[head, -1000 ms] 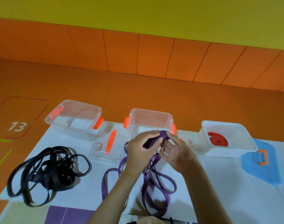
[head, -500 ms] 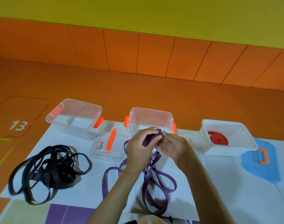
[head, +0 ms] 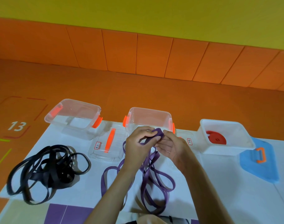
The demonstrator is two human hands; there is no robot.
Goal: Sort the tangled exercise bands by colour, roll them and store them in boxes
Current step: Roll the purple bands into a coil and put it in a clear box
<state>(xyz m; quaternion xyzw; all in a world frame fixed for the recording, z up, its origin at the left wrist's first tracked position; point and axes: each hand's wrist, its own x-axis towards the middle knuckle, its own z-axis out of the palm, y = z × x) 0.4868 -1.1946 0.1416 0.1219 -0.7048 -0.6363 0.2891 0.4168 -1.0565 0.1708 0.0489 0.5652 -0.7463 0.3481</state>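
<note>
A purple band lies in loose loops on the white mat, and its upper end is wound into a small roll. My left hand and my right hand both pinch that roll, just in front of the middle clear box. A tangle of black bands lies at the left. A rolled red band sits inside the white box at the right. Another clear box stands at the back left.
A clear lid with an orange handle lies between the two clear boxes. A blue lid with an orange handle lies right of the white box. Orange floor and padded wall lie beyond the mat.
The roll of purple band has turned a little between my fingers, and the loose loops have shifted slightly. The boxes and black bands have stayed put.
</note>
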